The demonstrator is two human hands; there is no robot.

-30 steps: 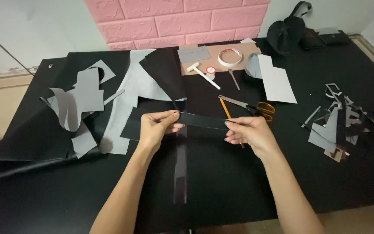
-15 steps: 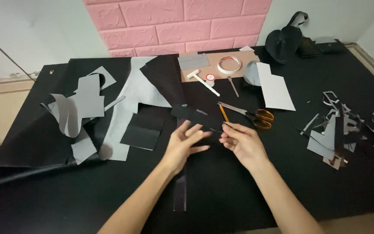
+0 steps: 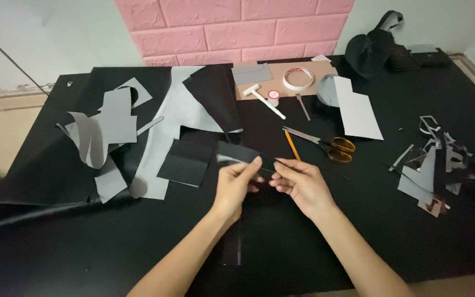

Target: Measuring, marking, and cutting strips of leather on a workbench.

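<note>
Both my hands hold a black strip (image 3: 236,152) of sheet material just above the black table (image 3: 358,231). My left hand (image 3: 236,184) pinches it from below, thumb up at its right part. My right hand (image 3: 298,181) pinches the strip's right end with its fingertips. The two hands sit close together, almost touching. The strip's left end sticks out folded, showing a grey sliver. A glossy clear strip (image 3: 232,242) lies flat on the table under my left wrist.
Orange-handled scissors (image 3: 325,144) and a yellow pencil (image 3: 292,145) lie just beyond my right hand. Grey and black sheet pieces (image 3: 155,132) cover the left side. Scraps (image 3: 441,165) pile at the right. A tape roll (image 3: 298,78), a white tool and a grey sheet (image 3: 358,110) sit at the back.
My hands came together from wide apart, and the stretched black strip is now folded or bunched between them. My left hand closed on it again after opening briefly.
</note>
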